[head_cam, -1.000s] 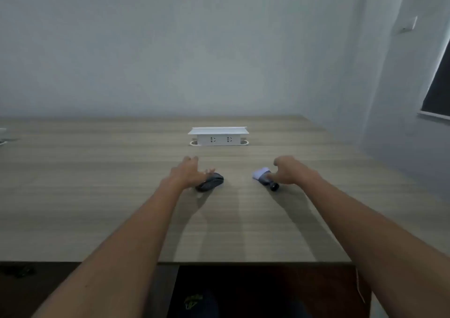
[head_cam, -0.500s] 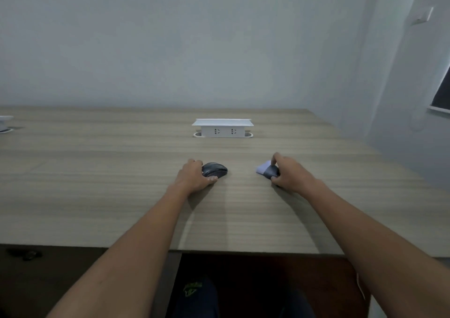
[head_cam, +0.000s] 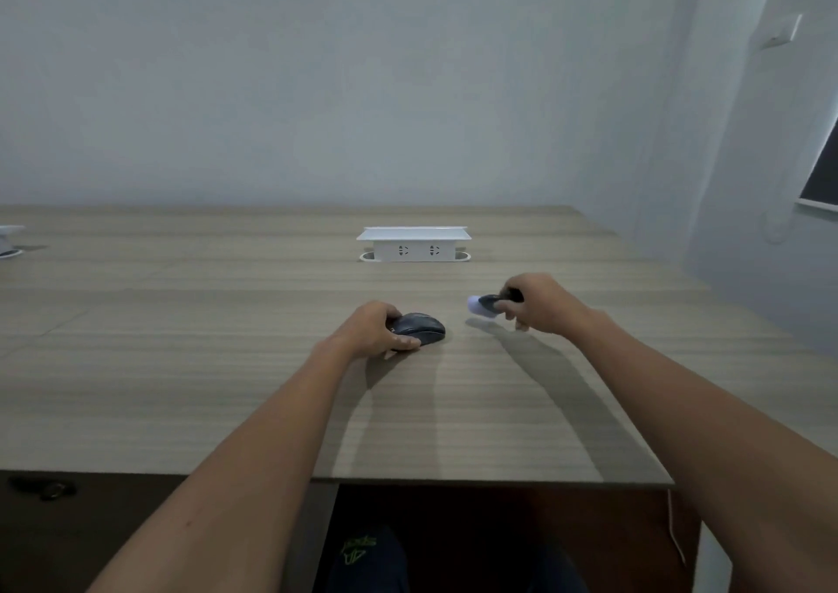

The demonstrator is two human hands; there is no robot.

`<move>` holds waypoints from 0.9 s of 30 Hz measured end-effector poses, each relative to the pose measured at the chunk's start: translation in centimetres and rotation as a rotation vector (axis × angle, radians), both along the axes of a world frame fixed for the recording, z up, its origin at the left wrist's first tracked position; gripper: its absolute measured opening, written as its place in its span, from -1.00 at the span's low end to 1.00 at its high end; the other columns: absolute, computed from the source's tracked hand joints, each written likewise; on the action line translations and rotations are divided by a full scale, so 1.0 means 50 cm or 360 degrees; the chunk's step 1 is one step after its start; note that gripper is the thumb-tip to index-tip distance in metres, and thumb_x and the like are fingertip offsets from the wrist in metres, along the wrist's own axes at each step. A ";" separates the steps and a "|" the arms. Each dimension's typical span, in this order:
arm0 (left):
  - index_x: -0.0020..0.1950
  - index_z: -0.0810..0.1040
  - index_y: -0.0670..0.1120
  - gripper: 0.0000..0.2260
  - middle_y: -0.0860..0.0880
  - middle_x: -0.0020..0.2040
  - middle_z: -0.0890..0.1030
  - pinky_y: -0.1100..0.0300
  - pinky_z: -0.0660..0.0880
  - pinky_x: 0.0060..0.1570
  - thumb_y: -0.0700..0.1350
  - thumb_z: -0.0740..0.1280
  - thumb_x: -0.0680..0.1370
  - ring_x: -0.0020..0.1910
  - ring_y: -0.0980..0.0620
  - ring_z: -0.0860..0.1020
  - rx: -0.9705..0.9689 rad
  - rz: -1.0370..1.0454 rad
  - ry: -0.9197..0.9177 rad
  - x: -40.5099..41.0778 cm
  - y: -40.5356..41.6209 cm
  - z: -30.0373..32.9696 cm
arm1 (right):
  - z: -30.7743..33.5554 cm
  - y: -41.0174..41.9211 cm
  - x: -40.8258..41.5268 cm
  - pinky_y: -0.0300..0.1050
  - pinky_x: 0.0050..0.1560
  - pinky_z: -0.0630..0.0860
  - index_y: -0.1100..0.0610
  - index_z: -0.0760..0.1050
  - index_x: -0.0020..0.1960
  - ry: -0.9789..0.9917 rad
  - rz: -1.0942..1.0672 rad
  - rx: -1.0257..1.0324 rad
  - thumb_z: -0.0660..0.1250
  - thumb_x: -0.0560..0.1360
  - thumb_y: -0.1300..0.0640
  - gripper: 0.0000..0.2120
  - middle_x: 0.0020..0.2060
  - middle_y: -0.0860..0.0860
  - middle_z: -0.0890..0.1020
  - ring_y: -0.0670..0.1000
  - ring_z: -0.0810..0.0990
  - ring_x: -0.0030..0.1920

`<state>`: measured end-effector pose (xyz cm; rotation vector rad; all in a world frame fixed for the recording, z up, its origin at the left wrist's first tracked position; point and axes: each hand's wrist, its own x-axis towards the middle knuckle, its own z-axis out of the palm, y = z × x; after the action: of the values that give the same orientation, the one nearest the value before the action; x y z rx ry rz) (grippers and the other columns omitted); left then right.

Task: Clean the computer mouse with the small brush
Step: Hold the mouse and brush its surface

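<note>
Two bare forearms reach from the near edge of the table (head_cam: 136, 365) toward its middle, casting shadows on the wood-grain top. Below the near edge, a dark shoe (head_cam: 362, 556) with a green mark shows on the floor, and a small dark object (head_cam: 43, 487) lies in the shadow at lower left; what it is cannot be told. The left hand (head_cam: 372, 328) rests on the tabletop, its fingers and thumb closed around the rear of the mouse (head_cam: 419, 328), a dark oval body lying flat on the table roughly midway between the near and far edges. The right hand (head_cam: 535, 304) is to the right of the mouse and apart from it, closed around the dark handle of the brush (head_cam: 487, 305); the pale bristle end points left toward the mouse and appears raised just off the surface, with a shadow beneath it. Beyond both hands, toward the far edge, a white socket box (head_cam: 413, 245) stands upright on the table, two outlets facing the camera. At the far left edge a white object (head_cam: 9, 238) is partly cut off. A plain pale wall rises behind the table.
</note>
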<state>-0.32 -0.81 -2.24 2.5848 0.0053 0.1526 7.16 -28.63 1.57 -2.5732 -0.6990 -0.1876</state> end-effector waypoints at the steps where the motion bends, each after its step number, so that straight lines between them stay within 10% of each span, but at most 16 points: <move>1: 0.11 0.66 -0.11 -0.60 -0.06 -0.04 0.70 0.08 0.51 -0.02 0.11 0.53 0.40 -0.04 -0.05 0.63 -0.0016 -0.0039 0.0012 0.002 -0.003 0.001 | 0.006 0.003 -0.002 -0.23 -0.35 0.53 0.25 0.59 -0.02 0.0044 0.0057 0.0087 0.35 0.61 0.20 -0.88 -0.20 0.15 0.73 -0.04 0.68 -0.40; 13: 0.09 0.69 0.01 -0.64 0.04 -0.09 0.72 0.12 0.53 -0.01 0.13 0.54 0.37 -0.06 0.02 0.65 -0.0038 -0.0324 0.0055 0.036 -0.020 0.011 | 0.038 0.084 -0.010 -0.23 -0.49 0.47 0.21 0.57 -0.26 0.0249 0.0052 0.0679 0.34 0.54 0.22 -0.80 -0.43 0.13 0.67 -0.02 0.56 -0.56; 27: 0.15 0.69 0.01 -0.55 0.09 -0.04 0.73 0.08 0.57 0.12 0.15 0.57 0.32 -0.03 0.09 0.66 -0.0041 -0.0349 0.0082 0.052 -0.013 0.015 | 0.035 0.095 0.000 -0.30 -0.56 0.45 0.31 0.61 -0.24 0.0317 -0.0029 0.0335 0.32 0.54 0.29 -0.79 -0.43 0.14 0.65 -0.13 0.51 -0.65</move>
<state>2.28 -1.45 -1.48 2.5419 -0.2549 0.0046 7.17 -23.88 3.32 -2.3573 -0.5508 -0.0088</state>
